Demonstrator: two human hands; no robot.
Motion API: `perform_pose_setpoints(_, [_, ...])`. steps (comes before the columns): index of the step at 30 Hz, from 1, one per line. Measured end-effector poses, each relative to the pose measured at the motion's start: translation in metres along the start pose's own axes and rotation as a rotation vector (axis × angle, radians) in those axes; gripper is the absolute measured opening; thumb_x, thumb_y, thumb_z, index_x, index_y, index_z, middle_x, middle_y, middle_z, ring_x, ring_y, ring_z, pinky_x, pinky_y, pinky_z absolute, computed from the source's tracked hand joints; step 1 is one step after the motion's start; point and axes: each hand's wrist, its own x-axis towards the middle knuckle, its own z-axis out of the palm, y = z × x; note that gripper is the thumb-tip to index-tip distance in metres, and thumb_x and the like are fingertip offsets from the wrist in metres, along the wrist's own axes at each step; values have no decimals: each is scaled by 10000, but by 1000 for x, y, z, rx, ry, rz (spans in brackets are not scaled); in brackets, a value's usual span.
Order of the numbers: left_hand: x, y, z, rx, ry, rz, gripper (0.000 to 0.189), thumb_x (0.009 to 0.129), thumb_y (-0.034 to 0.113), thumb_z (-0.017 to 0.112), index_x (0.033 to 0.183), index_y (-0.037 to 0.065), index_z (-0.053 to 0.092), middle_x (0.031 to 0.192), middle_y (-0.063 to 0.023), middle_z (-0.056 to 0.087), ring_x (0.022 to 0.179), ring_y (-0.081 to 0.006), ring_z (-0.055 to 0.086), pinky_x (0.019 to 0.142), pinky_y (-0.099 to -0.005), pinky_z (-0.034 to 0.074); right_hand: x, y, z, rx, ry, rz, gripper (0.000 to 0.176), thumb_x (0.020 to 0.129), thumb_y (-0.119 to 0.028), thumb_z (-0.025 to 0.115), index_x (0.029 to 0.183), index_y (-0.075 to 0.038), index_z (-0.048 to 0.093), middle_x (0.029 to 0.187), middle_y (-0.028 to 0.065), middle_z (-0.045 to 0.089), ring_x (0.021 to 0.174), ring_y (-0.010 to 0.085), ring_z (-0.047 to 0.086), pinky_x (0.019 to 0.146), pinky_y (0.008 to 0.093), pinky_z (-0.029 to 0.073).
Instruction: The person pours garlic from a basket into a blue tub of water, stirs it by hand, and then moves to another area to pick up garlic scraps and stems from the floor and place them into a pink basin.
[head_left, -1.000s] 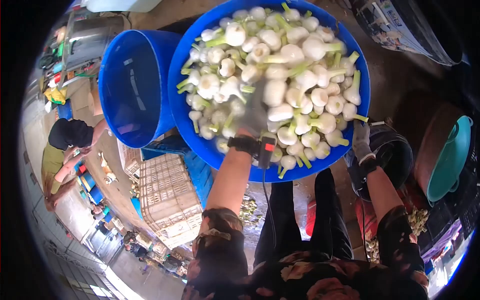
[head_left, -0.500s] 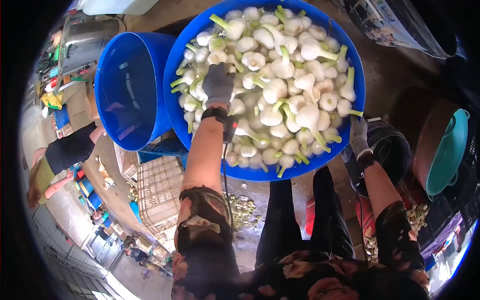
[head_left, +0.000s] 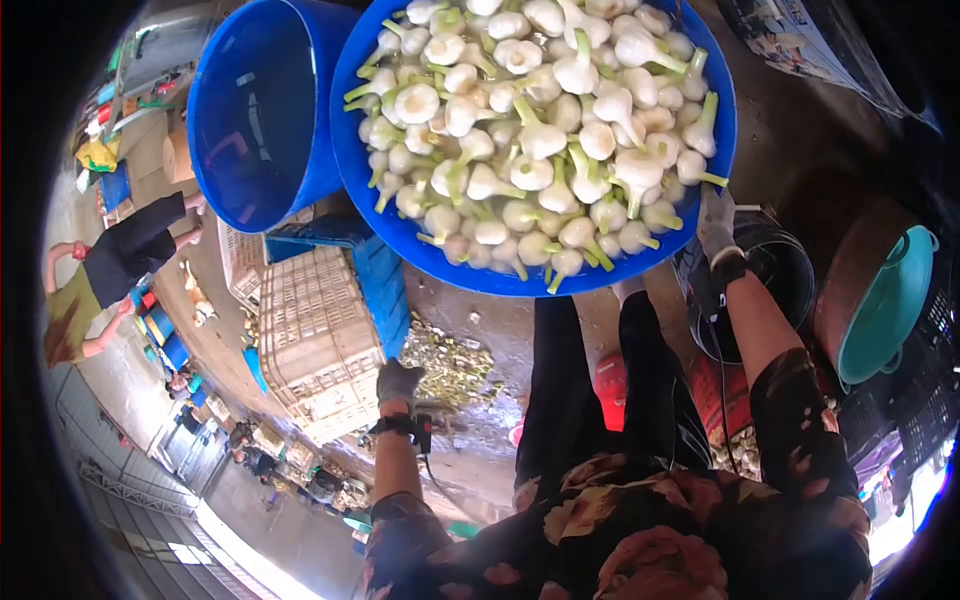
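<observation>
A round blue tub is heaped with garlic bulbs in water, many with green stem stubs. My right hand, in a pale glove, is closed at the tub's right rim, its fingertips partly hidden there. My left hand, in a grey glove, is away from the tub, low beside the corner of a pale plastic crate. Its fingers look foreshortened, so I cannot make out whether they are curled round anything. Both wrists wear dark straps with cables.
A blue barrel adjoins the tub on the left. Trimmings litter the floor near the crate. At right are a black bucket and a teal basin. Another person stands far left; a dog is on the floor.
My left hand has left the garlic and come down and back beside the crate. The right hand stays at the rim. The camera view has shifted, putting the tub higher in frame.
</observation>
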Motion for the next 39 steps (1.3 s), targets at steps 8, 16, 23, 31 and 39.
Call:
perform_pose_setpoints(8, [-18,255,-18,-142,229,712,868,647,380,743,1313,1,336,1314,-247,357,1261,-386,284,1007,-431,306,8,-3,2,28,-17,-35,282,866,-192,515,1088,-21,548,931,83,588,798,177,551,705,315,449])
perform_pose_setpoints(16, [138,309,127,318,51,774,759,670,421,698,1273,56,415,1282,-220,418,1200,-330,385,957,-407,362,-11,-22,5,52,-8,4,336,861,-255,528,1102,-24,560,922,64,603,785,141,533,711,300,439])
perform_pose_setpoints(23, [32,376,-57,-297,71,874,300,837,180,529,1081,7,506,1091,-210,524,968,-295,538,814,-373,474,-34,-46,4,-111,30,41,407,857,-338,504,1141,-49,544,968,138,626,870,228,582,763,340,436])
perform_pose_setpoints(31, [-35,439,-85,-215,357,1162,735,704,393,675,1325,142,373,1349,-180,340,1265,-361,283,1063,-439,194,-40,-57,1,-372,48,35,453,853,-412,438,1174,-101,511,1030,221,593,1002,388,539,846,435,416])
perform_pose_setpoints(39, [13,502,37,582,575,1299,519,773,245,488,1288,233,426,1386,-134,296,1318,-302,206,975,-640,150,-20,-33,5,-253,58,148,355,878,-276,508,1153,-54,544,937,103,627,840,171,568,761,313,435])
